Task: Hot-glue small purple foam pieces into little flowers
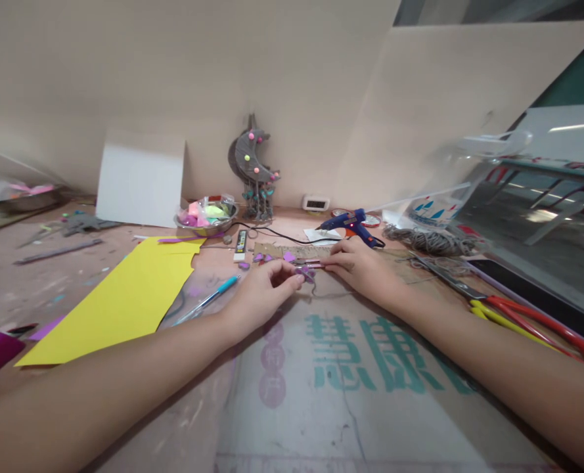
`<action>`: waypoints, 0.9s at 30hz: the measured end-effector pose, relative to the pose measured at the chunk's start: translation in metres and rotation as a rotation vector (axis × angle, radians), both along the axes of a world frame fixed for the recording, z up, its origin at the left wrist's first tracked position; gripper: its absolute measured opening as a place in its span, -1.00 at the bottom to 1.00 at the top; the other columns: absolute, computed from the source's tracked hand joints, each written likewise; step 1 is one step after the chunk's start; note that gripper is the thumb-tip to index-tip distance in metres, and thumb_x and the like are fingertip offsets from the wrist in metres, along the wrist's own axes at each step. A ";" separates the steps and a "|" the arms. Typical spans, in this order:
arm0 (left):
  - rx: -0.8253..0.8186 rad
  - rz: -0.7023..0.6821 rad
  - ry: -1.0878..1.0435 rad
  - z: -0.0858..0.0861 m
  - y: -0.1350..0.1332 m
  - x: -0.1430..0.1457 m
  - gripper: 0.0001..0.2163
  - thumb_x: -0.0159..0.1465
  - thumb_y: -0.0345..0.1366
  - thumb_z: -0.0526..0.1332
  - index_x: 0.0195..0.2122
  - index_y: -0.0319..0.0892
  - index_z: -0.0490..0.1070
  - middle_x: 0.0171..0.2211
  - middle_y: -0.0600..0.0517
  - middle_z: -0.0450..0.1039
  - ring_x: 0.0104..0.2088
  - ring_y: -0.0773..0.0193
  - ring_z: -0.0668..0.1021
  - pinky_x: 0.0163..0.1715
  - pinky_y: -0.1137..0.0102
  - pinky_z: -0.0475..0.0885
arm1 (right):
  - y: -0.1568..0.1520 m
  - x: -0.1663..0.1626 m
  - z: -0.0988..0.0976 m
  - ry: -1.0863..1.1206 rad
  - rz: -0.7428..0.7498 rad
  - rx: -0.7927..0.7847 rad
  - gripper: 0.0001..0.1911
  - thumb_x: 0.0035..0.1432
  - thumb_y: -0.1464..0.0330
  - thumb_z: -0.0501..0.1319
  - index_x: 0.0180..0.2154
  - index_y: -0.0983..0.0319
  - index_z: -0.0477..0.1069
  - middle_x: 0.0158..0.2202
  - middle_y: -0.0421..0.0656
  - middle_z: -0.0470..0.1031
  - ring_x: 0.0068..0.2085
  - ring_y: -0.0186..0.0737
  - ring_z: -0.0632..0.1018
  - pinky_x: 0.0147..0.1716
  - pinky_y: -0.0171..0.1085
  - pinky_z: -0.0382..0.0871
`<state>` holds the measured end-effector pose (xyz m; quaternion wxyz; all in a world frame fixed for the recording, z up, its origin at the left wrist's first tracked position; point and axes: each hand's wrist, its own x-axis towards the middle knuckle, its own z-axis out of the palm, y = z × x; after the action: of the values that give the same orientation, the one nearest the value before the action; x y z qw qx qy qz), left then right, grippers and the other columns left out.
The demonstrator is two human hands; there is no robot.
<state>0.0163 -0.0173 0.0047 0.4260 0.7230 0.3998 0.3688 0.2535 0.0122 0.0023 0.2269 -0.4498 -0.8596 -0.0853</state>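
Note:
My left hand (265, 289) pinches a small purple paper piece (307, 273) over the cardboard sheet (351, 394). My right hand (358, 263) is closed on a thin pink tool, apparently tweezers (307, 263), whose tip meets the purple piece. Just behind lies a cardboard strip (292, 250) with purple paper bits (288, 257) on it. Both forearms stretch in from the near edge.
A blue glue gun (351, 223) with a black cord lies behind my right hand. Red and yellow scissors (518, 318) and twine (427, 241) lie right. Yellow paper (124, 302), a teal pen (213, 297), a steel bowl (207, 215) and a moon ornament (253, 167) stand left and back.

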 end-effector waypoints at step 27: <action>0.152 -0.024 0.205 0.013 -0.006 0.002 -0.84 0.23 -0.28 0.07 -0.33 -0.17 0.43 -0.33 0.03 0.51 -0.29 0.22 0.50 -0.26 0.38 0.33 | -0.032 0.029 0.103 0.703 -0.286 0.188 -0.49 0.22 0.02 -0.02 -0.66 0.14 0.24 -0.63 -0.17 0.28 -0.54 -0.24 0.31 -0.42 -0.16 0.17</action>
<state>0.0179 -0.0236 0.0173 0.3311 0.7919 0.4035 0.3171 0.2822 -0.0197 0.1054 0.5334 -0.5443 -0.6465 -0.0351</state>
